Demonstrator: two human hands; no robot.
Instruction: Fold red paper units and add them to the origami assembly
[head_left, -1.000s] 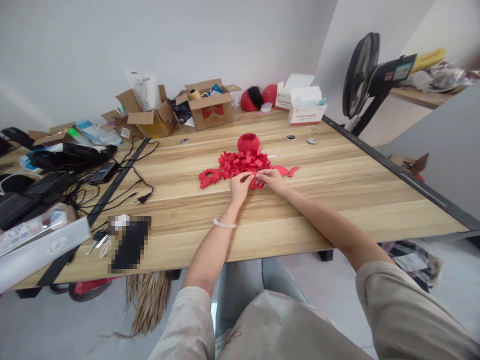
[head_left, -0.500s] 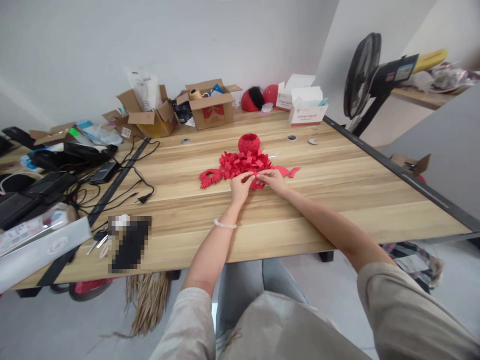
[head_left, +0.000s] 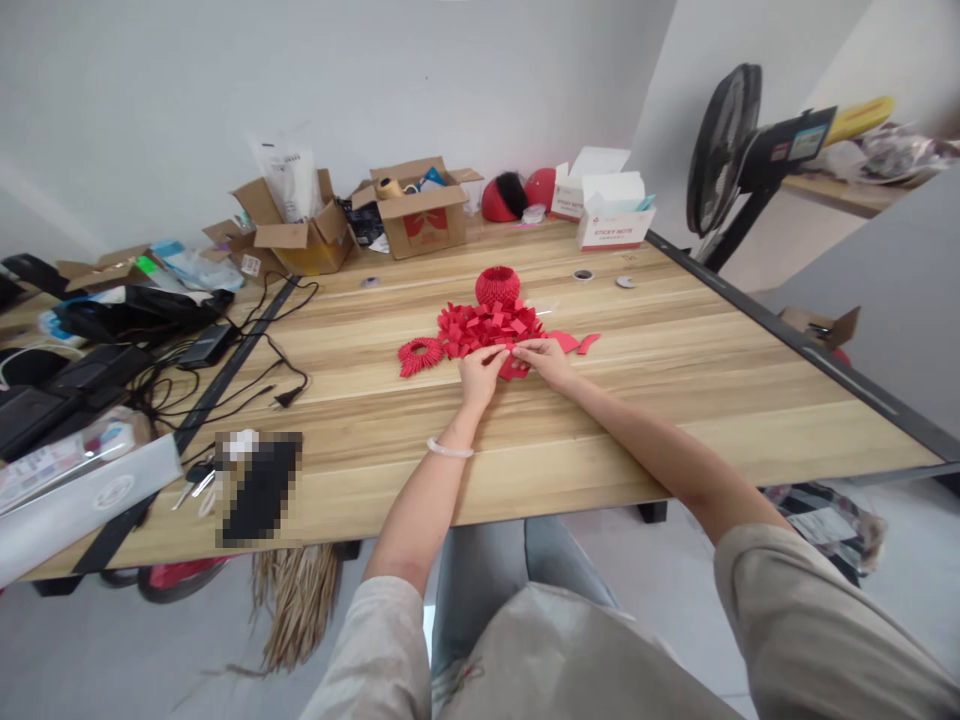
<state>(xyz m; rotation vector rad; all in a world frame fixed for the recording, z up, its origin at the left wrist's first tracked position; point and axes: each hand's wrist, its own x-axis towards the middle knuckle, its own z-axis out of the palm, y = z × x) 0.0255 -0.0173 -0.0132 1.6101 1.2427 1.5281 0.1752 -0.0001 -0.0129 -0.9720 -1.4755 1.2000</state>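
Red paper (head_left: 509, 350) between both hands (head_left: 480, 375) (head_left: 549, 362)

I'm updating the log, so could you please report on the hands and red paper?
Left hand and right hand pinching red paper. Paper pile just beyond the hands, paper ring left of it. No obstruction visible between hands.

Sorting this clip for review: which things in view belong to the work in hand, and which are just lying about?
Apparently in the work:
- small red piece pinched between left hand and right hand
- pile of red pieces
- red ring
- red bowl-shaped piece

Apparently just lying about:
- sticky note box
- open cardboard box
- black plug
- fan
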